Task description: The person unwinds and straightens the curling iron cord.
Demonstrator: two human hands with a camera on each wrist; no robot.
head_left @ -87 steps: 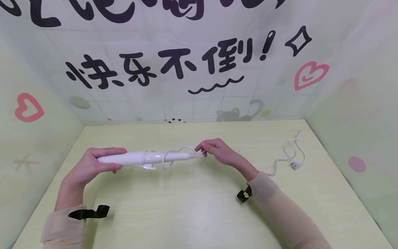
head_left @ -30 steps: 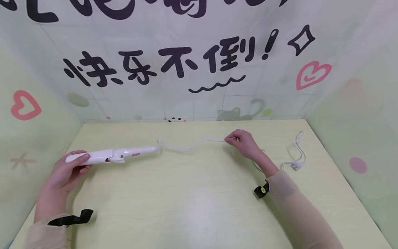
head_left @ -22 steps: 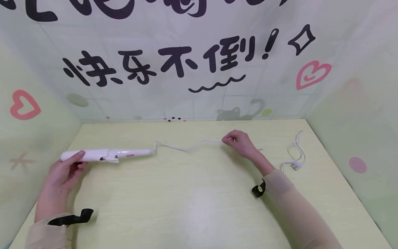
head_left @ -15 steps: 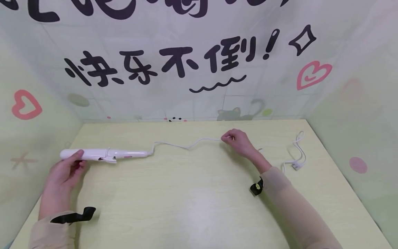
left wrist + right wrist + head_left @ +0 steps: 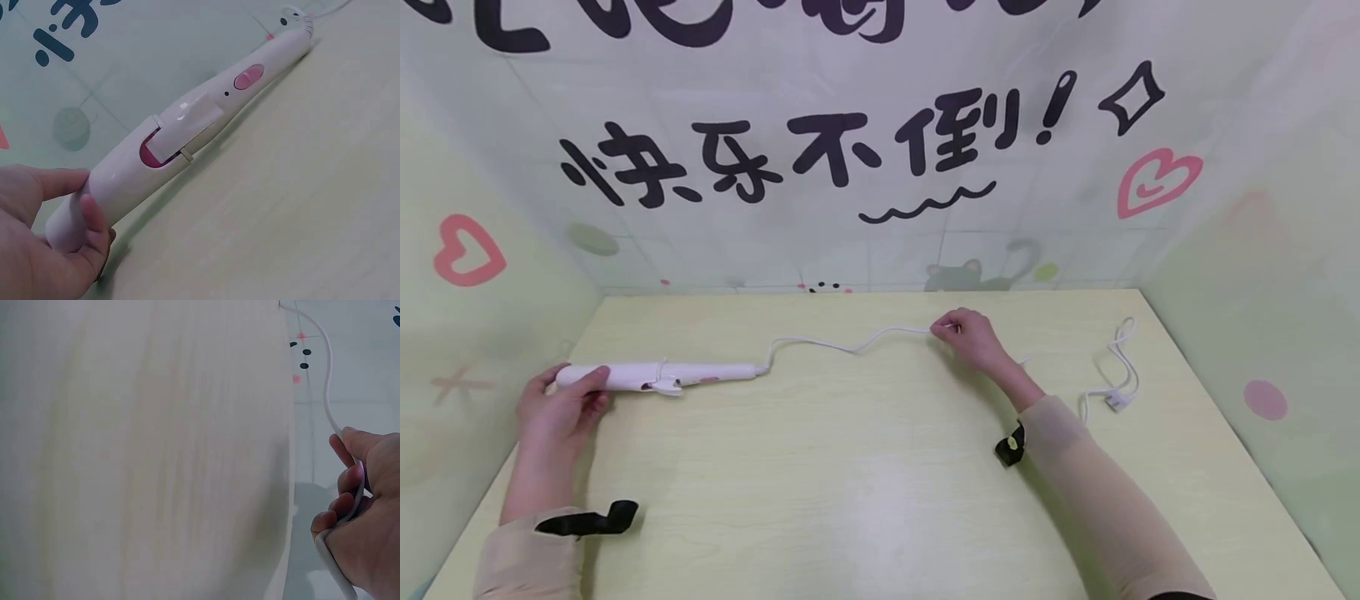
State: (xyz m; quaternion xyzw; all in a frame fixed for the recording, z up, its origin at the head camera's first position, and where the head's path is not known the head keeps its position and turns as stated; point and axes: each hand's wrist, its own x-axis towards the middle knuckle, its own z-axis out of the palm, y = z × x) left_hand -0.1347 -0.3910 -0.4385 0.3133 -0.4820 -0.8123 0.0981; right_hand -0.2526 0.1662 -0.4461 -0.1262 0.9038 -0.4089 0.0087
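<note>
A white curling iron (image 5: 700, 372) extends across the left side of the table. My left hand (image 5: 553, 408) grips its thick rounded end between thumb and fingers. In the left wrist view the lever (image 5: 187, 125) and a pink switch (image 5: 249, 77) face the camera. From the narrow end a white cord (image 5: 850, 348) runs in a wavy line to my right hand (image 5: 973, 340), which pinches it. The right wrist view shows the cord (image 5: 329, 375) passing between thumb and fingers and on across the palm. Part of the cord is hidden behind the right forearm.
At the right of the table (image 5: 850, 500) lies the cord's looped far stretch with its plug (image 5: 1116, 402). Printed sheets stand as walls behind and on both sides; the back wall (image 5: 760, 250) carries large black characters.
Earlier the cord looped around the curling iron; now it stretches off it. The left hand has moved left with the iron. My right hand moved right along with the cord, then slightly back left.
</note>
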